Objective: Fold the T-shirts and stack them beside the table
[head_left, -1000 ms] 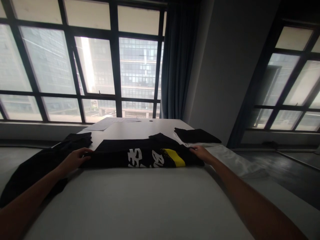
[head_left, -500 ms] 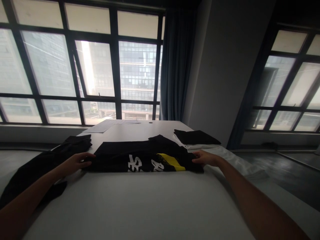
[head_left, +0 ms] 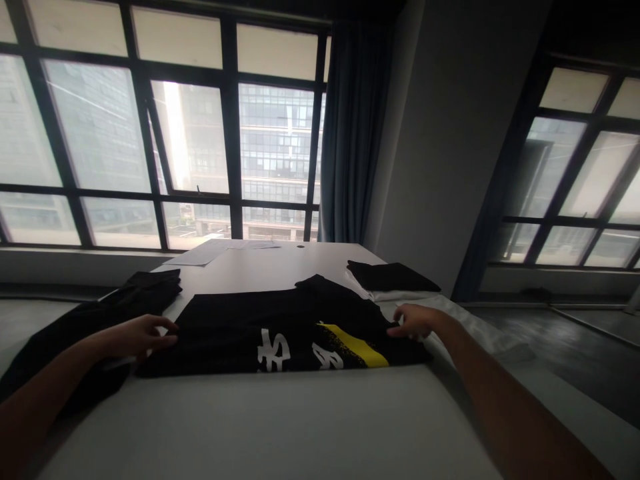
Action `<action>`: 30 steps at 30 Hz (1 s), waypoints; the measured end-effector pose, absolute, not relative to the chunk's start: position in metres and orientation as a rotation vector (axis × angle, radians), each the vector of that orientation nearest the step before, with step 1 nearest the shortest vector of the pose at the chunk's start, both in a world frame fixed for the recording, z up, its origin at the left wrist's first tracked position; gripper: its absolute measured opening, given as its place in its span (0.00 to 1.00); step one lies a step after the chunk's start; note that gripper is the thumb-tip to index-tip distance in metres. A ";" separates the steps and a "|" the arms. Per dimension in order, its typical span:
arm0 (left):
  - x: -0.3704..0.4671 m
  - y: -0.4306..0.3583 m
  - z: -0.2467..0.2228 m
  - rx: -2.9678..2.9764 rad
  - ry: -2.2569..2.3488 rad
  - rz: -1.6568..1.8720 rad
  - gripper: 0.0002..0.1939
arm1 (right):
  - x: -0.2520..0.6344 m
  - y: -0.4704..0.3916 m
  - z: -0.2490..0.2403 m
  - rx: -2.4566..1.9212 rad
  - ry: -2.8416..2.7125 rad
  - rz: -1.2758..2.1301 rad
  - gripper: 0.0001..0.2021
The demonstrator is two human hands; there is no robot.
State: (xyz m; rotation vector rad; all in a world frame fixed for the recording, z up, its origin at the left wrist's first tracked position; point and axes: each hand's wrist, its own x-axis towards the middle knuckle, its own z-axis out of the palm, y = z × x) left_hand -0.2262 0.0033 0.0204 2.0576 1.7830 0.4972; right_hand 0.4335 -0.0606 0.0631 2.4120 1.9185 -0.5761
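Nearest, the bare left forearm [head_left: 45, 393] and bare right forearm [head_left: 505, 400] were cut off by the picture's edges, as was the near end of the smooth white desk [head_left: 270, 427]. Across this desk lay a black fabric garment [head_left: 220, 333], folded into a wide, low shape, with white lettering and a yellow stripe; the lettering ran out of sight at the near fold, so it could not be read. The left hand [head_left: 145, 335] touched its left end, thumb and fingers slightly parted at the tips. The right hand [head_left: 417, 322] was at its right end, thumb and forefinger likewise a little apart; whether either hand pinched cloth between them could not be told. At the left, a loose, crumpled black cloth [head_left: 135, 293] lay partly hidden behind the left forearm, its details lost in shadow. Beyond the right hand spread a pale, thin, translucent-looking sheet [head_left: 475, 327], its material hard to make out, and next to it a flat folded black cloth [head_left: 393, 275] rested on a whitish layer, most of which it covered. Farther back lay white paper sheets [head_left: 197, 257], any print illegible. Behind the desk stood a dark blue curtain [head_left: 345, 133] and a dark-framed window [head_left: 105, 120], hazy with glare.
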 end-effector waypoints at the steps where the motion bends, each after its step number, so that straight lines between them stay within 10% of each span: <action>1: -0.221 0.007 0.021 2.067 1.774 0.493 0.36 | 0.426 -0.059 0.062 2.407 2.042 -0.444 0.32; 16: -0.195 0.017 0.024 2.349 1.630 0.793 0.26 | 0.348 -0.019 0.016 2.313 2.775 0.004 0.07; 22: -0.188 -0.001 0.046 2.205 1.659 1.088 0.27 | 0.349 -0.026 0.021 2.570 2.769 0.597 0.11; 30: -0.195 0.004 0.026 2.107 1.718 0.711 0.34 | 0.352 -0.035 0.021 2.422 2.403 0.356 0.13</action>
